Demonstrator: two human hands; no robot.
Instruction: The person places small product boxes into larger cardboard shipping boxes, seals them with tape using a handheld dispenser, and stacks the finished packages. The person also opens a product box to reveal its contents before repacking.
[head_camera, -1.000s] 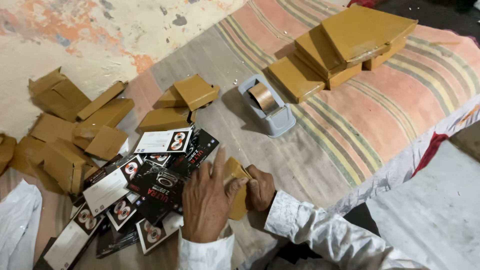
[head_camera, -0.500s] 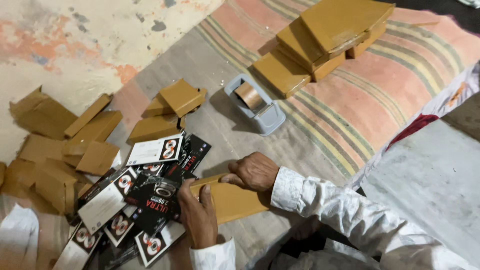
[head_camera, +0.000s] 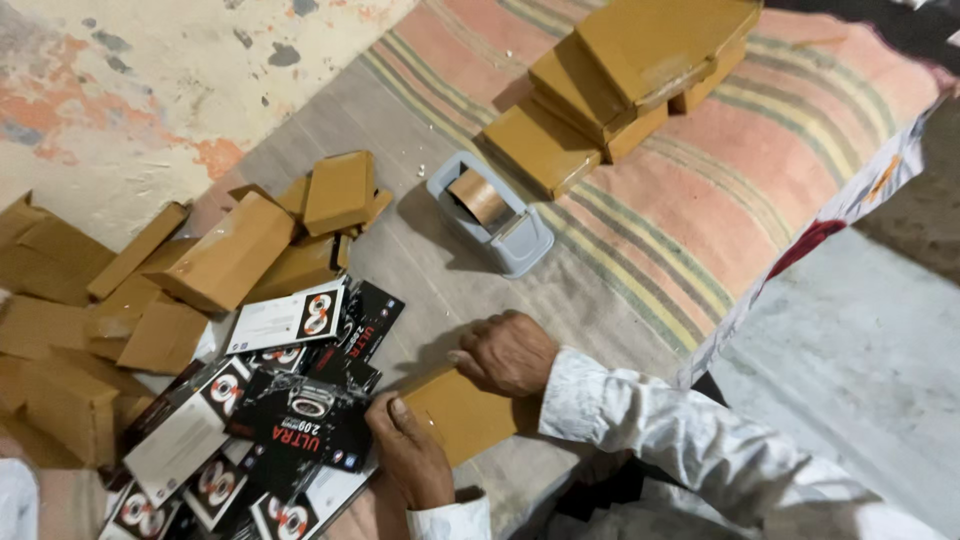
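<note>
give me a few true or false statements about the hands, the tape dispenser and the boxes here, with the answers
1. Both hands rest on one flat brown cardboard piece. True: the left hand is at its near left edge, the right hand at its top edge.
2. The grey tape dispenser holds a roll of brown tape. True.
3. The tape dispenser sits on top of the stacked brown boxes. False: it stands on the striped cloth beside them.
4. The black and white printed packets lie to the right of the right hand. False: they lie left of both hands.
5. The right hand holds scissors. False: none are in view.
</note>
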